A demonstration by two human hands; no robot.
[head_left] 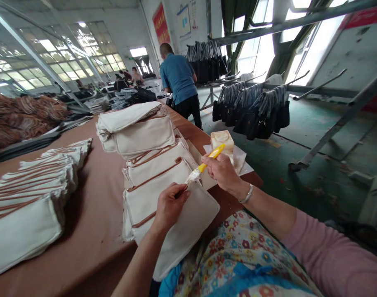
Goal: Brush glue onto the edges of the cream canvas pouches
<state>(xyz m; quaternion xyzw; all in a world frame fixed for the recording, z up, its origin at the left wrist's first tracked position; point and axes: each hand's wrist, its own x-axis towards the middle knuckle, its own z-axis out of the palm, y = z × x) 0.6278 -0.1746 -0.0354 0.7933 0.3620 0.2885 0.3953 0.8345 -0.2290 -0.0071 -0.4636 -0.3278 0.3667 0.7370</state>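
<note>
My right hand (pixel 221 167) is closed around the yellow handle of a brush (pixel 211 157). Its whitish bristles point down and left, close to my left fingertips. My left hand (pixel 171 204) pinches the brown-trimmed upper edge of a cream fabric panel (pixel 188 231), which hangs over the table edge toward my lap. Whether the bristles touch the panel I cannot tell. More cream panels with brown strips (pixel 156 177) lie overlapped under and behind it. Beyond my right hand stands a stained, pale plastic container (pixel 222 140) on white sheets.
A cream panel stack (pixel 139 132) stands farther back on the brown table (pixel 98 198). Fanned cream panels (pixel 30 185) lie at left, with brown bundles (pixel 21 117) behind. Black bags (pixel 256 113) hang on a metal rack to the right. A person in blue (pixel 179 78) stands beyond the table.
</note>
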